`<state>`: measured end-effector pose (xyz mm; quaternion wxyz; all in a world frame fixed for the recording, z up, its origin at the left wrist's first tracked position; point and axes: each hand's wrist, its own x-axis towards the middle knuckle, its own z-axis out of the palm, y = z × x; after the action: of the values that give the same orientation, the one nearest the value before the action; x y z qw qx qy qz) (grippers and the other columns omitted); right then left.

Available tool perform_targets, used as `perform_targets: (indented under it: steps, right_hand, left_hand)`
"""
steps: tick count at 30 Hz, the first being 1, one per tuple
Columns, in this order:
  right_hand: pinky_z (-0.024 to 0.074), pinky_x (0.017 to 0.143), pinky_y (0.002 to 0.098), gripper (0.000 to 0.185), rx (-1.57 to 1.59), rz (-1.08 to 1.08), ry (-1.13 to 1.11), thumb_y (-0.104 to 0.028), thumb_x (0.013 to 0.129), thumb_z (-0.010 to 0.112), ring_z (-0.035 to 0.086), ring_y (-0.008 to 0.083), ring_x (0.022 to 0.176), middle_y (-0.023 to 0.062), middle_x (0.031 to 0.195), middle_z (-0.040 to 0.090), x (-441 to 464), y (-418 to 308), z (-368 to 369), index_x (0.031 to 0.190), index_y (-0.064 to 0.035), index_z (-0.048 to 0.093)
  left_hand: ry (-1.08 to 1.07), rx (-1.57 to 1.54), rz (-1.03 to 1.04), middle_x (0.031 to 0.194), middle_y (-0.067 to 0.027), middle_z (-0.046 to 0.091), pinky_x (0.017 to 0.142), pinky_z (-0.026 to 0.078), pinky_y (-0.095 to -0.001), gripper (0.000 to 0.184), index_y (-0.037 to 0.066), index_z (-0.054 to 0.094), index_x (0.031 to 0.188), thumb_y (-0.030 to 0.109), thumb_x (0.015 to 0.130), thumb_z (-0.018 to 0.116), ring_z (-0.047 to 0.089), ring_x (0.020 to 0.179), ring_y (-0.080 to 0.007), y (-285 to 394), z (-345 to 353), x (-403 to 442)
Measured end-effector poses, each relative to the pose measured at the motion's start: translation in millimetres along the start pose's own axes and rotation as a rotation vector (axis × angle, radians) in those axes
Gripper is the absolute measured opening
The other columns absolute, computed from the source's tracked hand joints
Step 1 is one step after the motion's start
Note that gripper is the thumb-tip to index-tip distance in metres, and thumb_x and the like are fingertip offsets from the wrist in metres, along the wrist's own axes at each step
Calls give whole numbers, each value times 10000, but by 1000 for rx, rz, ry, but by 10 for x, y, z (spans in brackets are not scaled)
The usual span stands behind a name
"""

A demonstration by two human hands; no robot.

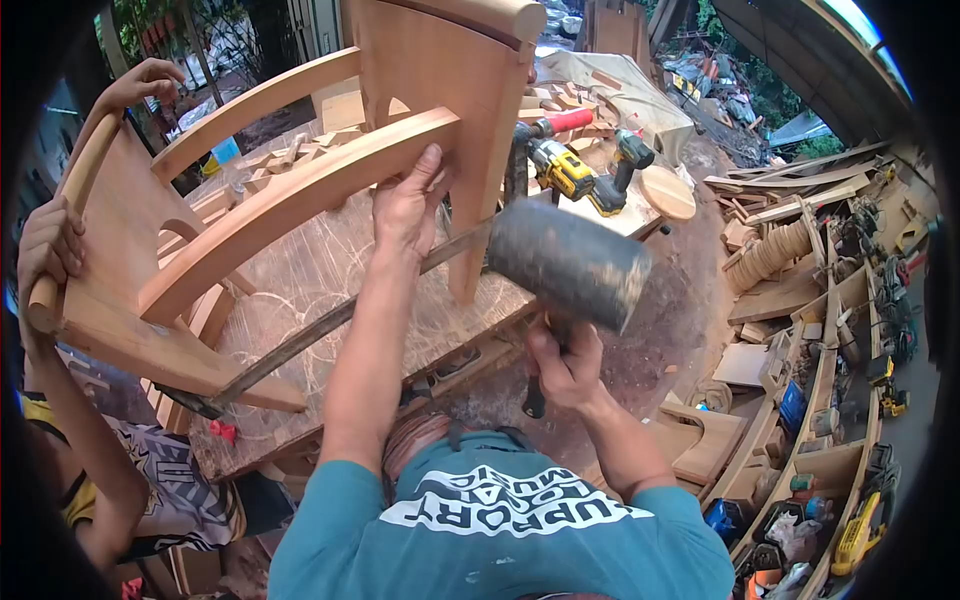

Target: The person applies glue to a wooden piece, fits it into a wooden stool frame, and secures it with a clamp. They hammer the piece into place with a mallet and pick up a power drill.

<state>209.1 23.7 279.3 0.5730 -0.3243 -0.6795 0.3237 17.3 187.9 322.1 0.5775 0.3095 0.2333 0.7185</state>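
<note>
My left hand [408,205] grips the near curved wooden rail [300,200] close to where it meets the right-hand wooden panel [440,100]. In my right hand [568,365] is the handle of a large black mallet [570,262]; its head, slightly blurred, is beside the panel's lower edge. A long bar clamp [320,325] runs across the wooden frame below the rail, with a red handle [568,121] at its upper right. At the left, another person's two hands [52,240] hold the top of the left wooden panel [110,240].
Under the frame is a scratched worktable [300,270] with wood pieces. Yellow and black power drills [562,168] and a round wooden disc [667,192] lie beyond the mallet. Shelves [850,460] of tools and timber line the right. The other person sits at the lower left.
</note>
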Motion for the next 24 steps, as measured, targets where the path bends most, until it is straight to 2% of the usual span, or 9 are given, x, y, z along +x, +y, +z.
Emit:
perform_targets:
  steps: [3, 6, 11, 12, 15, 16, 19, 21, 24]
  right_hand:
    - [447, 566, 263, 308, -29, 153, 10, -57, 964, 504, 570, 97, 660, 109, 824, 621, 418, -116, 86, 1249, 60, 506]
    - [459, 594, 281, 300, -95, 181, -33, -71, 972, 479, 578, 123, 678, 138, 819, 619, 680, -201, 204, 1233, 75, 508]
    - [488, 658, 327, 308, -211, 152, 34, -84, 957, 518, 598, 185, 714, 147, 834, 633, 916, -44, 401, 1211, 90, 525]
    - [494, 666, 332, 312, -228, 184, 34, -91, 960, 517, 611, 192, 728, 155, 852, 643, 923, -33, 402, 1214, 90, 523]
    - [496, 644, 329, 332, -237, 224, 59, -151, 985, 520, 633, 199, 747, 164, 874, 659, 925, 5, 418, 1227, 77, 521]
    - [489, 625, 321, 337, -250, 187, 72, -167, 990, 522, 628, 189, 733, 155, 854, 655, 914, 52, 426, 1228, 71, 524]
    - [425, 510, 277, 339, -208, 163, 56, -226, 1007, 523, 532, 121, 575, 90, 733, 580, 935, 44, 472, 1224, 34, 512]
    - [371, 417, 225, 304, -272, 201, 3, -264, 1026, 504, 449, 69, 442, -10, 599, 487, 978, -11, 452, 1184, -4, 498]
    - [367, 415, 227, 314, -270, 108, 79, -265, 1029, 495, 449, 73, 439, -8, 588, 483, 963, -10, 513, 1191, 3, 496]
  left_hand:
    - [3, -20, 17, 1222, -91, 611, 930, 506, -385, 457, 25, 522, 1302, 178, 911, 703, 578, 1157, -240, -23, 5, -25]
    - [-4, -27, 91, 1194, -97, 623, 912, 509, -353, 415, -6, 515, 1294, 152, 939, 662, 587, 1127, -218, -78, 33, -2]
    - [11, -47, 113, 1143, -92, 630, 888, 493, -314, 348, -33, 512, 1273, 115, 969, 593, 601, 1046, -182, -125, 0, -33]
    - [22, -120, 128, 1188, -108, 591, 914, 482, -335, 453, -21, 481, 1307, 220, 954, 632, 590, 1075, -216, -2, 86, -165]
    - [-54, -325, 184, 1264, -140, 527, 947, 480, -397, 606, -7, 424, 1359, 364, 936, 648, 571, 1106, -263, 135, 79, -219]
    - [-84, -305, 206, 1310, -161, 478, 953, 489, -456, 745, 11, 381, 1386, 508, 899, 647, 546, 1150, -318, 155, 84, -193]
    - [88, -401, 92, 1243, -174, 541, 992, 487, -509, 726, -18, 442, 1312, 521, 884, 672, 542, 1191, -334, 151, 126, -141]
    - [48, -374, 103, 1232, -185, 538, 964, 510, -505, 769, -37, 413, 1318, 503, 852, 702, 565, 1158, -361, 141, 100, -104]
    - [69, -375, 116, 1215, -204, 558, 917, 546, -478, 708, -56, 449, 1282, 432, 832, 695, 609, 1102, -346, 200, 139, -106]
